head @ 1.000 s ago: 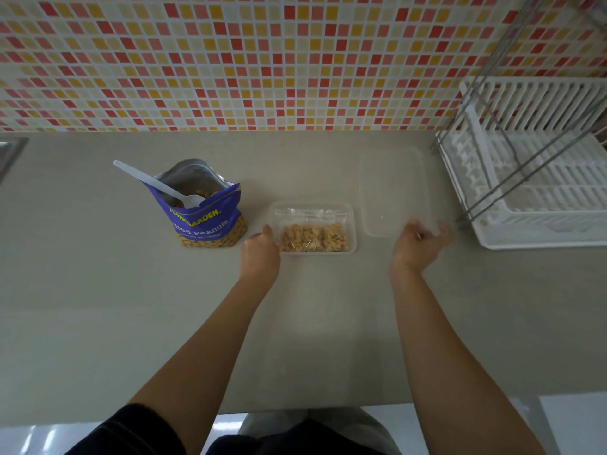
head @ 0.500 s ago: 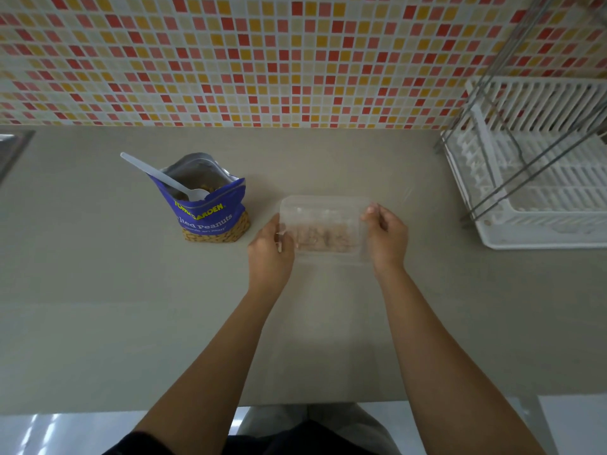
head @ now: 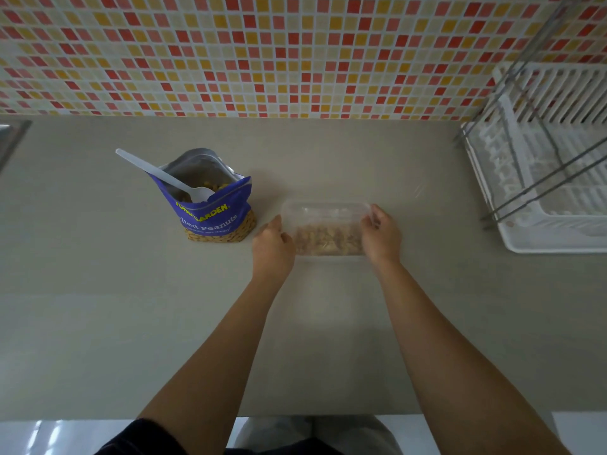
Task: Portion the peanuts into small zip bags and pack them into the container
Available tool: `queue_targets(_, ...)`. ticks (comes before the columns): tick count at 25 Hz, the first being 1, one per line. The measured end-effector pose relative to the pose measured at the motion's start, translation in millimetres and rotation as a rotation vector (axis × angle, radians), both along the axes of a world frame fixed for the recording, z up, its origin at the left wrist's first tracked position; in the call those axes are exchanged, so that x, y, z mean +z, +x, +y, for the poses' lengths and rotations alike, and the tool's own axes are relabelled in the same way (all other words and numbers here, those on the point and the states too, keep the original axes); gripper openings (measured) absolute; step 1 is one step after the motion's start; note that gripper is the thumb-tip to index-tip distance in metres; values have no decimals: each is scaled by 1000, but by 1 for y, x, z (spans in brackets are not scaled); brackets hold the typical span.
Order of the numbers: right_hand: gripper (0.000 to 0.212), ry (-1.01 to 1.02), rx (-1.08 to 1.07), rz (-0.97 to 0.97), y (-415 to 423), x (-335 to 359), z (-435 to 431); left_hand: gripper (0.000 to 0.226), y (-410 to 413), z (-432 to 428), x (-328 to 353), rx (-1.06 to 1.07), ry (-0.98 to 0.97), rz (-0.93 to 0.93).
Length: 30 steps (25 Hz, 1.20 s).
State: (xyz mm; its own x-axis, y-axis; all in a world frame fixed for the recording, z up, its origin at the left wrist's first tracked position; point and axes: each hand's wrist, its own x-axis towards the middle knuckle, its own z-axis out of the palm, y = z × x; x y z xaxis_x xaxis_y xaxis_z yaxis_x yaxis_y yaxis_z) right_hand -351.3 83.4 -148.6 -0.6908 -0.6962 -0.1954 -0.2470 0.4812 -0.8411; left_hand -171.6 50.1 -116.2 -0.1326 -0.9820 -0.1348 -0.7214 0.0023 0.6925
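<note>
A clear plastic container (head: 328, 249) holding bagged peanuts stands mid-counter, and its translucent lid (head: 325, 211) lies over it. My left hand (head: 274, 246) grips the container's left end, thumb up along the side. At the right end, the curled fingers of my right hand (head: 381, 231) hold the lid's edge. The blue peanut bag (head: 213, 220) stands open to the left, with a white plastic spoon (head: 157, 174) stuck in its mouth. The zip bags inside show only as a blur through the lid.
A white dish rack (head: 558, 205) with a metal frame fills the right side of the grey counter (head: 328, 339). A metal sink edge (head: 10, 139) shows at far left. The tiled wall runs along the back.
My right hand brought the lid from the counter on the right and laid it over the container. Both hands now hold its ends; the left hand barely moved.
</note>
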Motion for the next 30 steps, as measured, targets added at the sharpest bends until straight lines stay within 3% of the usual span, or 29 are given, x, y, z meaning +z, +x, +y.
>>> queue_targets(6,34,-114,-7,120,11,-10,10,20,10,6,-9,84,-45,91)
queue_targets(11,38,-110,-33,228,15,-12,12,13,12,6,-14,37,-109,71)
queue_targets(17,36,-97,48,214,13,-5,13,27,11,6,-16,23,-64,49)
queue_targets(21,43,-17,13,181,10,17,16,43,9,14,-4,-83,-118,-108)
queue_targets(25,43,82,231,335,21,40,31,56,-5,20,14,-343,-142,-266)
queue_targets(28,63,169,456,572,35,36,50,57,-7,19,18,-506,-100,-477)
queue_targets(30,75,271,461,633,39,30,57,57,-4,20,21,-541,-97,-536)
